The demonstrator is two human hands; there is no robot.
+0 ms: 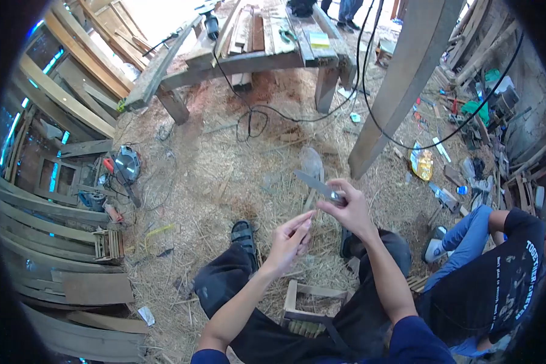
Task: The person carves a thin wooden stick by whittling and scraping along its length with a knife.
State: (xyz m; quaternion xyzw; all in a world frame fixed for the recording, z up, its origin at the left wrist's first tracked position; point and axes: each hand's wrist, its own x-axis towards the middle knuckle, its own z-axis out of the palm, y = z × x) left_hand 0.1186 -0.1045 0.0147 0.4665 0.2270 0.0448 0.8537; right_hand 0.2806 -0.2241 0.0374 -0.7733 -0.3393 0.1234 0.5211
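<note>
In the middle of the head view, my right hand (pixel 348 209) is closed around the handle of a knife. The knife's wide blade (pixel 313 183) points up and to the left, above the straw-strewn floor. Lower and a little to the left, my left hand (pixel 290 241) has its thumb and fingers pinched together near the right hand's fingertips. Whatever lies between those fingers is too small to make out. Beneath my arms, between my legs, is a small wooden frame (pixel 291 298).
A wooden workbench (pixel 236 62) stands ahead, with a post (pixel 400 85) and hanging cables right of it. A circular saw (pixel 126 165) lies left. Another person (pixel 485 285) sits close on my right. Planks line the left wall.
</note>
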